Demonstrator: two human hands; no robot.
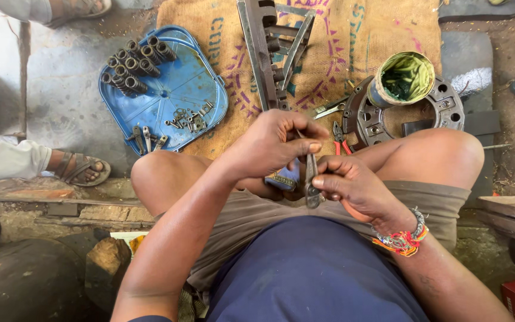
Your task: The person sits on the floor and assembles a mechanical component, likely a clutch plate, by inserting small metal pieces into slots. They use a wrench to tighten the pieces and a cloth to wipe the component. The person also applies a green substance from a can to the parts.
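Together, the left hand and right hand pinched a small metal lever upright above the lap, each grip clamped on it for steadying; blue tray with springs lay within reach.

The tray is bright blue, carrying dark grey springs and dull silver bolts. The sack is tan, printed with purple and teal marks. The can is green inside (smeared, uneven). The pliers have red handles. The wristband mixes orange, red and green threads. Shorts are khaki, the shirt navy.
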